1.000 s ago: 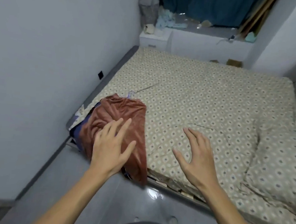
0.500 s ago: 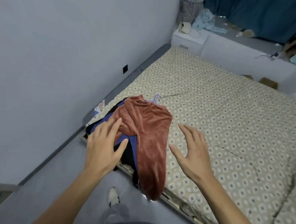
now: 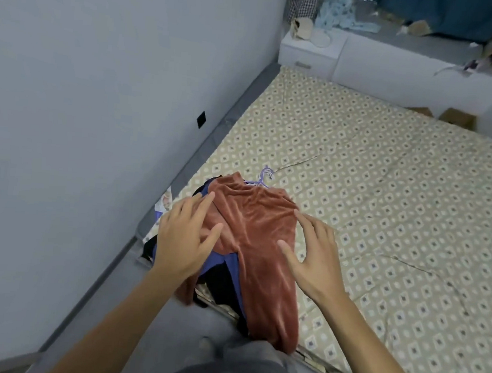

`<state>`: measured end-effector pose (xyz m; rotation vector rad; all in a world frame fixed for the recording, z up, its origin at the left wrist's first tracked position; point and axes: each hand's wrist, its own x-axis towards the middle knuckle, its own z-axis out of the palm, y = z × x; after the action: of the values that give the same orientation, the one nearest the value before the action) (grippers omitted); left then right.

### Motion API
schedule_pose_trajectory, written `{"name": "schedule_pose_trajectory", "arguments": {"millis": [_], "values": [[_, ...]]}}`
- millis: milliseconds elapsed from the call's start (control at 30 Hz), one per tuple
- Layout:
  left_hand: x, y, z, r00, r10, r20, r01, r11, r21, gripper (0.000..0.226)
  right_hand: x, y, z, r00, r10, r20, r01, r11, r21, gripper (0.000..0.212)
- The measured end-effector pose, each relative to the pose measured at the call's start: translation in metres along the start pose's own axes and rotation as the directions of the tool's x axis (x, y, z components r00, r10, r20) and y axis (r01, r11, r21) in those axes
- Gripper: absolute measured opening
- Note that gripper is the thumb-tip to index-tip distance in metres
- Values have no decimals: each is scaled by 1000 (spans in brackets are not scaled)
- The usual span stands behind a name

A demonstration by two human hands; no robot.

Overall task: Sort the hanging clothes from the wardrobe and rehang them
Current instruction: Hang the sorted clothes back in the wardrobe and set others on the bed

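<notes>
Clothes (image 3: pixel 252 239) lie in a small heap at the near left corner of the bed (image 3: pixel 384 196), and from my remote seat I see a rust-brown velvety garment on top, spread lengthwise so that its lower end hangs over the bed's front edge toward the floor (image 3: pixel 132 295). Under it I make out a blue garment (image 3: pixel 234 268) and something black (image 3: pixel 220 280), both poking out along the left side and at the front edge. A pale purple hanger hook (image 3: pixel 266 176) sticks out from the far end of the heap, resting on the patterned beige sheet. My left hand (image 3: pixel 184 240) lies flat on the left side of the heap, fingers straight and spread, thumb reaching onto the brown fabric; that grip is released, pressing rather than holding. My right hand (image 3: pixel 314 255) is at the right edge of the brown garment with fingers straight and splayed, thumb on the fabric, so this grip is released too; I cannot tell if the fingertips touch the cloth or hover just above it. Along the left runs a plain grey wall (image 3: pixel 83 116) with a small dark socket (image 3: pixel 201 119). Beyond the far end of the bed stands a white bedside cabinet (image 3: pixel 309 55) with small items on top, and a dark teal curtain (image 3: pixel 454 14) hangs behind it
</notes>
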<state>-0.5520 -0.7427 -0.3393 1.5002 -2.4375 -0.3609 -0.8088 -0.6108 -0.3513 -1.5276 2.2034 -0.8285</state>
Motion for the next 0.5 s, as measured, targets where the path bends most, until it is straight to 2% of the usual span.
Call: {"name": "schedule_pose_trajectory", "arguments": {"millis": [267,433,500], "values": [[97,-30,75,986,15,165,-21,999,34,64,105,53,48,984,167,68,-165,986,-36,75],[184,-61,146,962,11,274,-32,997,71,68,173,100,107,951,273,145,-248,954,-168,76],[219,-83,186,936,-42,348,11,996,89,71,200,126,143,921,341,189,-302,931,-207,74]]}}
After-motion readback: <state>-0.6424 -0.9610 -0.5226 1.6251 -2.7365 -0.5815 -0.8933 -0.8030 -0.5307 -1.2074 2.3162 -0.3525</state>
